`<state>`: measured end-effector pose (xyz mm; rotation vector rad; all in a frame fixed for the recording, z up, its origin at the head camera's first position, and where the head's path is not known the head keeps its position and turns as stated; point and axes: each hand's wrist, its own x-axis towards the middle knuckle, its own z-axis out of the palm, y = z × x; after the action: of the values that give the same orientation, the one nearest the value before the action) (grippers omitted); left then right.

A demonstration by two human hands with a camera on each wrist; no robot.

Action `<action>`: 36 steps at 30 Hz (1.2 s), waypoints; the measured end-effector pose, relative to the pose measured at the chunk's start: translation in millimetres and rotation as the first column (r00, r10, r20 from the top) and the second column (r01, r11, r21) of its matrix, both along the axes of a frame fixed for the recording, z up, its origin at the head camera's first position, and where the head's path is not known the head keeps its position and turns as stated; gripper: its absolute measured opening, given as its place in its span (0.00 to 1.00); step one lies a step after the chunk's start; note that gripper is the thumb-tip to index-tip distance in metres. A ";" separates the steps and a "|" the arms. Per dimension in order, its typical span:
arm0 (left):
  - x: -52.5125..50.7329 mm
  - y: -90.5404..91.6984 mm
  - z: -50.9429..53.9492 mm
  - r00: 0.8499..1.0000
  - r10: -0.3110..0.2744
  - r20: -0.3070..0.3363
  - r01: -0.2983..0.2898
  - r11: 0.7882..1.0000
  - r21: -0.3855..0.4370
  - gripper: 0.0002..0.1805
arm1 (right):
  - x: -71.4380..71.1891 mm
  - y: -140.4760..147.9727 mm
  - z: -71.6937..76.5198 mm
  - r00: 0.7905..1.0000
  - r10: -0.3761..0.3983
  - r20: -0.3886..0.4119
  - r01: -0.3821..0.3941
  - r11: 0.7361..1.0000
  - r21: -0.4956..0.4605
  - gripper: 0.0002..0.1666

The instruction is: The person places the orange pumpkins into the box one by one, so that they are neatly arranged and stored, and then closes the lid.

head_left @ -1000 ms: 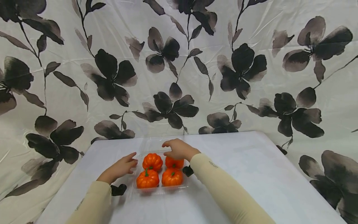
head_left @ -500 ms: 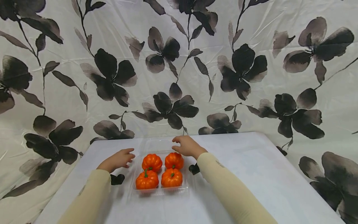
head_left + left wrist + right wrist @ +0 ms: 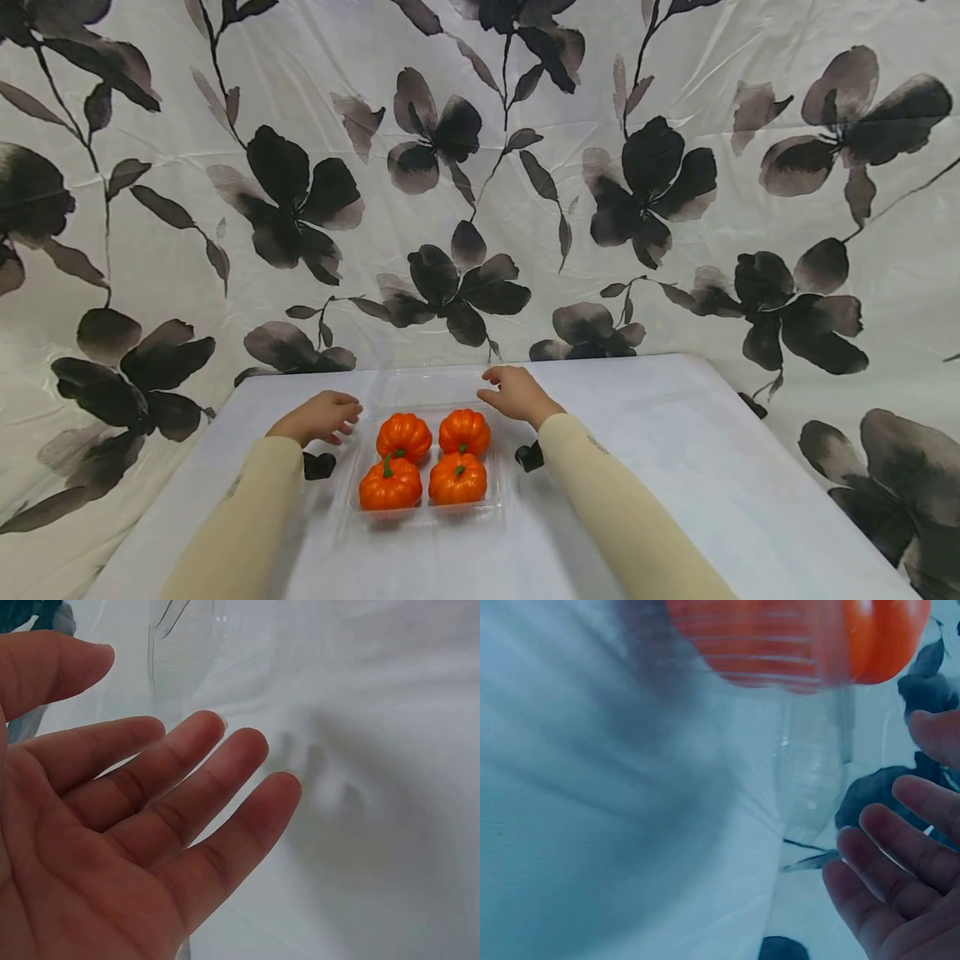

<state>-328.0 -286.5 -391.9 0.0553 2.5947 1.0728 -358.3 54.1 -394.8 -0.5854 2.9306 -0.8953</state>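
Several small orange toy pumpkins with green stems stand in two rows in a clear plastic clamshell box (image 3: 495, 492); one is the far-left pumpkin (image 3: 403, 435). The box's lid (image 3: 431, 388) lies folded back behind them. My left hand (image 3: 318, 417) hovers left of the box, its fingers apart from it. In the left wrist view that hand (image 3: 142, 825) shows its palm and holds nothing. At the box's back right, my right hand (image 3: 519, 394) hovers beside the lid, thumb and fingers spread. The right wrist view shows this hand (image 3: 900, 892) holding nothing, with orange pumpkin (image 3: 885, 641) above.
A white-covered table (image 3: 660, 450) carries the box near its far edge. Behind the table hangs a white cloth (image 3: 555, 217) with dark flowers. A black wrist device (image 3: 529, 457) sits under the right wrist, another device (image 3: 319, 466) under the left.
My right hand has drawn back to the right, off the far-right pumpkin, which now shows fully. The left hand has risen slightly, staying beside the box. The pumpkins keep their places in the box.
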 end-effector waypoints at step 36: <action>-18.1 30.5 -23.6 0.994 0.087 0.064 -0.096 0.983 0.157 0.23 | -8.9 18.8 -20.3 0.979 -0.153 0.134 0.169 0.979 -0.111 0.30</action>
<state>-346.1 -256.0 -415.4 -0.0562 2.4767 1.2945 -367.2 72.9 -415.1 -0.2856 2.8579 -1.0902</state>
